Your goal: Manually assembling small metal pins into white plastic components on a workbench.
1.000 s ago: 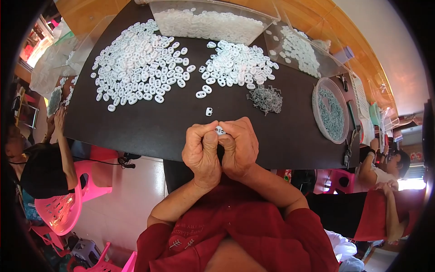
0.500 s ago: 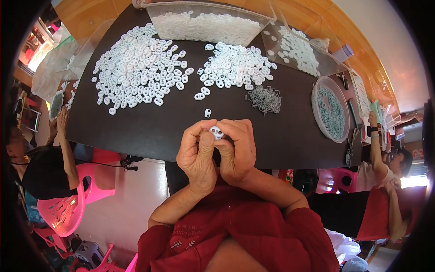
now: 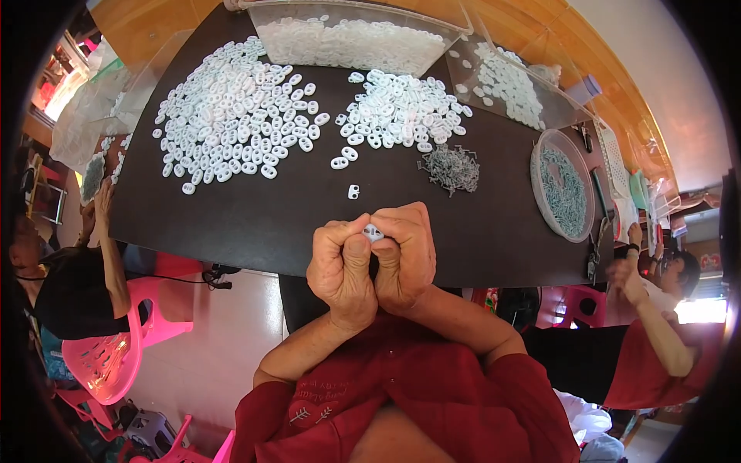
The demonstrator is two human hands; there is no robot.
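Note:
Between the fingertips of both hands is a small white oval plastic piece with holes [image 3: 373,232], held over the table's near edge. My left hand [image 3: 342,266] pinches it from the left, fingers curled. My right hand [image 3: 405,247] pinches it from the right, thumb and forefinger closed. The fingers cover most of the piece. Just beyond my hands lies one loose white piece with a notched end [image 3: 353,191]. Farther off are a large pile of white oval two-hole pieces [image 3: 231,116], a smaller pile of white pieces [image 3: 401,112] and a heap of small grey metal parts [image 3: 451,170].
A clear bin [image 3: 355,42] of white pieces stands at the back, another clear tray [image 3: 505,85] to its right. A round tub [image 3: 540,181] of grey-green parts is at the right, near pliers [image 3: 594,255]. Other people sit left and right; a pink chair [image 3: 116,355] stands at left.
Both hands have drawn tighter around the white piece, which now shows less and looks tilted. At the right, another person's arm has moved.

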